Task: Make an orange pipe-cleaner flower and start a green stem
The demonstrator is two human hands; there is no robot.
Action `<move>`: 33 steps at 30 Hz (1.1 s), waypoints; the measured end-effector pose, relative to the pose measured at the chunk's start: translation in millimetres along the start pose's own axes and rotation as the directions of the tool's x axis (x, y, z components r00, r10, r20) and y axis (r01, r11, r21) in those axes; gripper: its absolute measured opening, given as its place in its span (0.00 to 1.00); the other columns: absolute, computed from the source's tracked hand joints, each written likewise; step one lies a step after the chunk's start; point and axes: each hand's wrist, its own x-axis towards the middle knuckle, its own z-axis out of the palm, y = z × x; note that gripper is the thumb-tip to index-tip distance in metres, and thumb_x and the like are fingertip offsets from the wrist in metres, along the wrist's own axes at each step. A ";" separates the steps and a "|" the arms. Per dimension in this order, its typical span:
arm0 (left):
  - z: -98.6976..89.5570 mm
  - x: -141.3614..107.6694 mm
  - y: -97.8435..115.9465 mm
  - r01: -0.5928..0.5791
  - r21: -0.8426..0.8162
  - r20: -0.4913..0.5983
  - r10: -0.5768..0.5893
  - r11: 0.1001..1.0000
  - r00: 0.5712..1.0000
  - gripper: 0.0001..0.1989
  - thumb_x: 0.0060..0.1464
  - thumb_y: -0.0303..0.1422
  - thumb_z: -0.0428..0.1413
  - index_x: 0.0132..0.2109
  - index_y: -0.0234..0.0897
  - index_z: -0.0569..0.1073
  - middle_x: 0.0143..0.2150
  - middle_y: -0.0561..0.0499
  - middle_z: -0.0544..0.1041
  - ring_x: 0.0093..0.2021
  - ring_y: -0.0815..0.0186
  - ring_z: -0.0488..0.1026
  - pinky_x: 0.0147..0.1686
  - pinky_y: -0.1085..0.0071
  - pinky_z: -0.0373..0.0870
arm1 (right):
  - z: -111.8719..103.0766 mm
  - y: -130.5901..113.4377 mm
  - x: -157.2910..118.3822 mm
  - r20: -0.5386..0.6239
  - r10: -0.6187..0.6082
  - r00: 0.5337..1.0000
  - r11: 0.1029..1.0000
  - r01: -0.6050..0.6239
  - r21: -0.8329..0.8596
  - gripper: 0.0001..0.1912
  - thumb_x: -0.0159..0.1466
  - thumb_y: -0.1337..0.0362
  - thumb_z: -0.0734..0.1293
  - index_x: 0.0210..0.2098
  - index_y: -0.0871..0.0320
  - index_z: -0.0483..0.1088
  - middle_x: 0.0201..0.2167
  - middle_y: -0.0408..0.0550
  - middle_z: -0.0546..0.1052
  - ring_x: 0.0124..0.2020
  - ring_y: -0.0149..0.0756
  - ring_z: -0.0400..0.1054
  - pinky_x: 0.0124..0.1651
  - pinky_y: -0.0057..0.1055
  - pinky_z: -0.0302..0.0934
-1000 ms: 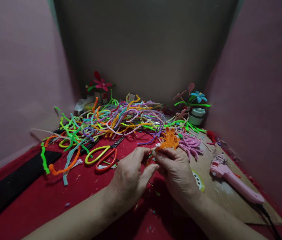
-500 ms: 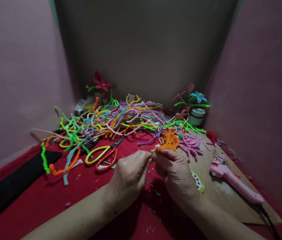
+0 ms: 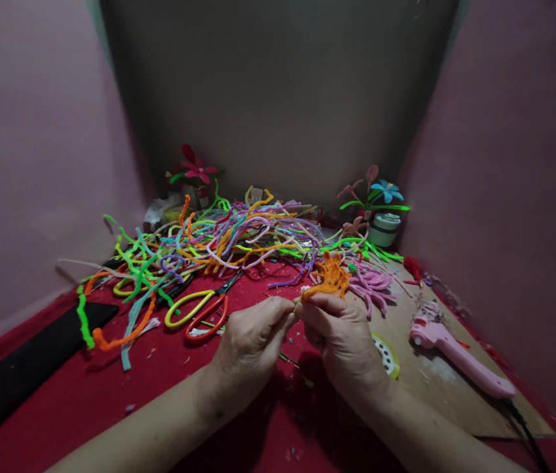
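An orange pipe-cleaner flower [image 3: 333, 274] with looped petals points away from me, its base pinched between the thumb and fingers of my right hand [image 3: 344, 338]. My left hand [image 3: 253, 335] is closed at the thin stem end just left of the flower's base, its fingertips touching those of the right. What exactly lies in the left fingertips is mostly hidden. Scissors [image 3: 204, 309] with one yellow and one red handle lie left of my hands. Pink pipe cleaners [image 3: 371, 286] rest in a bunch to the right of the flower.
A tangled heap of coloured pipe cleaners [image 3: 243, 236] spreads across the back. On the board [image 3: 485, 420] at right lies a pink glue gun [image 3: 460, 358]; a yellow-rimmed tape roll [image 3: 385, 355] sits beside my right hand. A black strip [image 3: 36, 368] lies left. Finished flowers [image 3: 199, 169] stand behind.
Both hands stay together at the flower's base, with only a slight shift of the fingertips. The whole view has slid a little to the left.
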 end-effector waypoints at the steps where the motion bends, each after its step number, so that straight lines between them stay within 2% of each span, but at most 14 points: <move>1: 0.3 0.4 0.2 0.040 -0.030 0.012 -0.039 0.999 0.999 0.07 0.56 0.26 0.49 0.31 0.34 0.70 0.22 0.56 0.67 0.22 0.75 0.64 0.25 0.80 0.60 | 0.3 0.5 0.3 0.009 0.006 1.000 1.000 -0.006 0.013 0.05 0.48 0.65 0.74 0.24 0.57 0.75 0.14 0.36 0.64 0.15 0.20 0.48 0.18 0.23 0.40; 3: 0.4 1.9 1.3 0.147 -0.112 0.040 -0.144 0.983 0.989 0.08 0.56 0.27 0.49 0.31 0.34 0.70 0.22 0.55 0.67 0.22 0.75 0.64 0.25 0.79 0.61 | 1.0 1.1 0.4 0.023 0.018 1.000 0.999 -0.019 0.041 0.05 0.48 0.65 0.74 0.25 0.57 0.75 0.16 0.37 0.66 0.16 0.20 0.50 0.19 0.23 0.42; 5: -1.2 4.3 3.0 0.279 -0.226 0.072 -0.269 0.934 0.960 0.07 0.55 0.28 0.50 0.31 0.35 0.71 0.22 0.56 0.68 0.22 0.74 0.64 0.24 0.79 0.61 | 1.6 0.4 -0.4 0.045 0.032 0.998 0.999 -0.034 0.040 0.07 0.47 0.65 0.74 0.28 0.56 0.75 0.19 0.38 0.69 0.18 0.21 0.53 0.21 0.23 0.45; 7: -4.4 7.5 4.0 0.403 -0.353 0.118 -0.387 0.844 0.914 0.06 0.54 0.29 0.51 0.31 0.35 0.71 0.21 0.56 0.67 0.21 0.74 0.63 0.22 0.79 0.61 | 2.4 -1.6 -2.1 0.088 0.038 0.995 0.999 -0.037 -0.017 0.10 0.49 0.63 0.73 0.32 0.56 0.75 0.21 0.39 0.70 0.19 0.22 0.53 0.22 0.24 0.46; 10: -9.8 12.6 1.3 0.531 -0.523 0.219 -0.497 0.666 0.839 0.08 0.54 0.33 0.52 0.29 0.34 0.70 0.19 0.56 0.68 0.20 0.74 0.63 0.21 0.79 0.62 | 3.9 -5.6 -5.2 0.131 0.057 0.990 0.978 -0.029 -0.206 0.10 0.52 0.61 0.71 0.33 0.58 0.75 0.20 0.40 0.70 0.18 0.23 0.52 0.21 0.25 0.46; 15: -11.0 18.8 -10.0 0.582 -0.722 0.319 -0.567 0.374 0.760 0.08 0.50 0.34 0.56 0.29 0.33 0.68 0.23 0.54 0.71 0.17 0.76 0.62 0.14 0.79 0.62 | -2.6 -19.3 -0.1 0.075 0.021 0.997 0.896 0.014 -0.443 0.09 0.51 0.61 0.69 0.27 0.61 0.75 0.17 0.40 0.68 0.18 0.23 0.52 0.22 0.25 0.47; 18: -8.4 20.5 -12.8 0.590 -0.751 0.341 -0.592 0.297 0.731 0.08 0.49 0.33 0.57 0.29 0.33 0.67 0.23 0.55 0.70 0.16 0.77 0.61 0.11 0.81 0.60 | -18.3 -41.5 17.7 -0.008 -0.098 0.995 0.882 0.083 -0.463 0.08 0.50 0.63 0.69 0.27 0.61 0.74 0.17 0.40 0.68 0.17 0.24 0.54 0.21 0.25 0.48; 20: -6.9 20.4 -12.9 0.593 -0.754 0.349 -0.594 0.281 0.725 0.08 0.49 0.33 0.57 0.30 0.33 0.67 0.24 0.54 0.70 0.16 0.77 0.62 0.11 0.81 0.60 | -30.7 -59.5 36.4 -0.074 -0.225 0.972 0.860 0.162 -0.484 0.08 0.50 0.63 0.68 0.27 0.62 0.73 0.14 0.38 0.65 0.16 0.24 0.53 0.19 0.24 0.48; 22: -5.8 19.3 -12.6 0.602 -0.751 0.363 -0.590 0.272 0.721 0.08 0.49 0.32 0.57 0.30 0.33 0.67 0.24 0.54 0.71 0.16 0.77 0.62 0.11 0.81 0.60 | -40.7 -73.9 58.6 -0.109 -0.274 0.956 0.756 0.144 -0.639 0.09 0.51 0.64 0.66 0.31 0.62 0.73 0.15 0.39 0.66 0.16 0.25 0.55 0.19 0.24 0.50; 23: -5.4 18.5 -12.4 0.607 -0.747 0.371 -0.588 0.272 0.719 0.08 0.49 0.32 0.57 0.30 0.33 0.66 0.24 0.54 0.71 0.16 0.77 0.62 0.11 0.82 0.60 | -44.1 -78.3 70.2 -0.091 -0.266 0.960 0.631 0.102 -0.769 0.09 0.52 0.65 0.65 0.32 0.63 0.73 0.17 0.41 0.69 0.17 0.26 0.58 0.21 0.25 0.52; 24: -5.2 17.8 -12.3 0.614 -0.740 0.378 -0.584 0.275 0.718 0.08 0.50 0.33 0.57 0.30 0.33 0.66 0.24 0.54 0.71 0.16 0.77 0.62 0.11 0.82 0.60 | -46.3 -80.4 81.5 -0.079 -0.251 0.965 0.447 0.044 -0.894 0.09 0.53 0.65 0.65 0.31 0.63 0.74 0.18 0.42 0.70 0.18 0.27 0.60 0.22 0.25 0.54; 25: -5.0 17.2 -12.2 0.621 -0.731 0.387 -0.577 0.282 0.719 0.08 0.50 0.33 0.57 0.30 0.33 0.66 0.24 0.54 0.70 0.16 0.77 0.62 0.11 0.82 0.60 | -47.4 -80.3 92.2 -0.075 -0.237 0.968 0.369 0.018 -0.929 0.08 0.51 0.65 0.66 0.29 0.63 0.75 0.18 0.44 0.71 0.19 0.28 0.61 0.23 0.26 0.54; 29: -5.0 16.5 -13.1 0.625 -0.715 0.395 -0.557 0.313 0.731 0.09 0.51 0.34 0.56 0.29 0.33 0.66 0.23 0.54 0.70 0.16 0.77 0.63 0.11 0.82 0.60 | -45.4 -66.3 123.9 -0.072 -0.212 0.975 0.171 -0.036 -0.985 0.03 0.46 0.67 0.70 0.21 0.61 0.75 0.20 0.48 0.74 0.25 0.34 0.66 0.28 0.27 0.55; 33: -5.1 16.7 -14.5 0.622 -0.714 0.387 -0.559 0.322 0.734 0.09 0.50 0.34 0.56 0.29 0.33 0.66 0.23 0.55 0.70 0.16 0.77 0.63 0.11 0.82 0.59 | -44.6 -58.0 135.5 -0.052 -0.208 0.977 0.024 -0.048 -0.999 0.03 0.47 0.69 0.69 0.23 0.60 0.77 0.23 0.51 0.77 0.30 0.39 0.70 0.32 0.28 0.57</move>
